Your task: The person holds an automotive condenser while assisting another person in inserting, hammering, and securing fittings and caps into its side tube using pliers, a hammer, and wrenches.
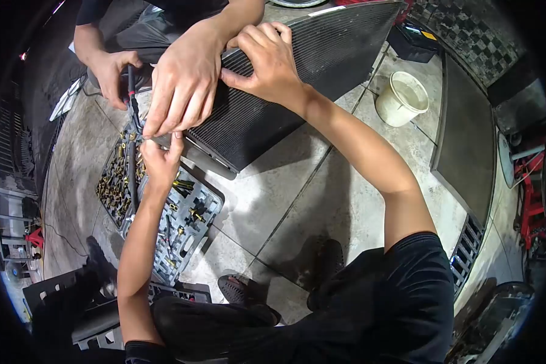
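My right hand (266, 65) is closed on the near upper edge of a large dark finned radiator panel (340, 51), which stands tilted. My left hand (162, 159) is pinched shut under a co-worker's hand (188, 79); whatever sits between my fingertips is hidden. That co-worker's other hand (112, 77) holds a black rod-like piece (131, 85) with a red band. Just left of my left hand, a black hose (132, 173) runs down over a grey case (191, 239) holding metal fittings. Many brass fittings (112, 182) lie in the case's far part.
A white bucket (401, 99) stands on the tiled floor to the right, with a black battery (414, 41) behind it. Another flat dark panel (465, 139) leans at the right. Red equipment (532, 203) stands beyond. A black plastic part (60, 300) lies lower left.
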The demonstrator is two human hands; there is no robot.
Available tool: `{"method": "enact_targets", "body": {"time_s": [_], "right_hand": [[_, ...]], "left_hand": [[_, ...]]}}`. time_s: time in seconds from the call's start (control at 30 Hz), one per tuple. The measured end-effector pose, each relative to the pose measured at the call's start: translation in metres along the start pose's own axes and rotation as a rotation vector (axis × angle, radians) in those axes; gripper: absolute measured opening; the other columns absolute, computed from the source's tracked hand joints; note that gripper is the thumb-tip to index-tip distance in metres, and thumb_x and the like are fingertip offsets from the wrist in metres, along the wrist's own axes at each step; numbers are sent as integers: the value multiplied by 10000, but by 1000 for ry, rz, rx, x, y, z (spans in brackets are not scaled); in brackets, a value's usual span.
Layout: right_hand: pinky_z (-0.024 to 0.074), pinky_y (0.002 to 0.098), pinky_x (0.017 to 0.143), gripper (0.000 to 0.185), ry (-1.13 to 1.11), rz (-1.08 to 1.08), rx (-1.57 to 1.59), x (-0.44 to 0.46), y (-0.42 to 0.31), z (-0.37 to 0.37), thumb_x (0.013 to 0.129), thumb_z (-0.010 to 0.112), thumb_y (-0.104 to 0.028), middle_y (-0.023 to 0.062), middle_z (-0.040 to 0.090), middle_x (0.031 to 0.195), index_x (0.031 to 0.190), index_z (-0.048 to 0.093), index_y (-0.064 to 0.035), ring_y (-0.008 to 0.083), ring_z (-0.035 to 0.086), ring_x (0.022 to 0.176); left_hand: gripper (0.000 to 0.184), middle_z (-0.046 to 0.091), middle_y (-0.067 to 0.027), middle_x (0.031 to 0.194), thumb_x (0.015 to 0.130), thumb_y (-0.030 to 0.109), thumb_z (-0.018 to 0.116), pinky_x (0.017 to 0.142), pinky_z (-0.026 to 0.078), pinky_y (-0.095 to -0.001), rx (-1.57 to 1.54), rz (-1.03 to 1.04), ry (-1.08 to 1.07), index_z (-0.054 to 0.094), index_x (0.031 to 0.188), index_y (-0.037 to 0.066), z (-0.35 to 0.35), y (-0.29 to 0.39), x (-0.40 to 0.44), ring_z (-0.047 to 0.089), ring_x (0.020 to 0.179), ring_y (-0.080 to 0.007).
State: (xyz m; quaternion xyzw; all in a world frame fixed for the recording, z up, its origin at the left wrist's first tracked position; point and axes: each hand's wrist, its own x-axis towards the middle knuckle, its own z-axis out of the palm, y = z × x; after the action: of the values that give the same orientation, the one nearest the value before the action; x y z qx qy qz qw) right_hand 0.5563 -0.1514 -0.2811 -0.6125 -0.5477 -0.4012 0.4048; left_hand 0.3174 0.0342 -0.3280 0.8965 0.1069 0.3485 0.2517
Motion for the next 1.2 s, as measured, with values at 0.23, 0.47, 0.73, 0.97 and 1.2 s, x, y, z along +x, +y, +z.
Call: {"method": "enact_targets", "body": {"time_s": [0.23, 0.47, 0.73, 0.97, 1.2], "right_hand": [[297, 470, 1029, 402, -23, 30, -14, 0, -2, -1, 735, 756, -437, 29, 611, 959, 943, 654, -108, 238, 555, 985], [301, 465, 1017, 401, -3, 7, -9, 1, -1, 0, 739, 755, -434, 29, 608, 952, 954, 661, -110, 238, 553, 975], [314, 431, 982, 392, -12, -1, -20, 2, -1, 1, 724, 773, -401, 26, 598, 933, 938, 660, -93, 219, 545, 954], [316, 432, 967, 405, 3, -20, -36, 1, 1, 2, 744, 768, -421, 30, 602, 924, 941, 657, -86, 219, 548, 946], [316, 429, 960, 415, 10, -28, -28, 3, -1, 0, 765, 764, -442, 33, 602, 912, 937, 649, -82, 225, 553, 928]], "left_hand": [[224, 667, -146, 719, 895, 163, 697, 584, 496, -361, 6, 118, 103, 648, 944, -50, 6, 3, 3, 639, 592, -232], [229, 649, -131, 632, 891, 185, 711, 525, 484, -375, 28, 176, 137, 624, 834, -20, 6, 2, 5, 645, 544, -239], [254, 676, -131, 773, 934, 210, 678, 674, 507, -365, 7, 60, 47, 626, 948, -38, 2, 13, 2, 643, 703, -205], [250, 679, -148, 693, 889, 216, 716, 579, 512, -371, -21, 112, 126, 645, 903, -24, 6, 9, 4, 684, 615, -239], [250, 663, -154, 666, 866, 218, 725, 568, 512, -397, 26, 174, 157, 644, 883, -17, 6, 10, 5, 690, 609, -303]]}}
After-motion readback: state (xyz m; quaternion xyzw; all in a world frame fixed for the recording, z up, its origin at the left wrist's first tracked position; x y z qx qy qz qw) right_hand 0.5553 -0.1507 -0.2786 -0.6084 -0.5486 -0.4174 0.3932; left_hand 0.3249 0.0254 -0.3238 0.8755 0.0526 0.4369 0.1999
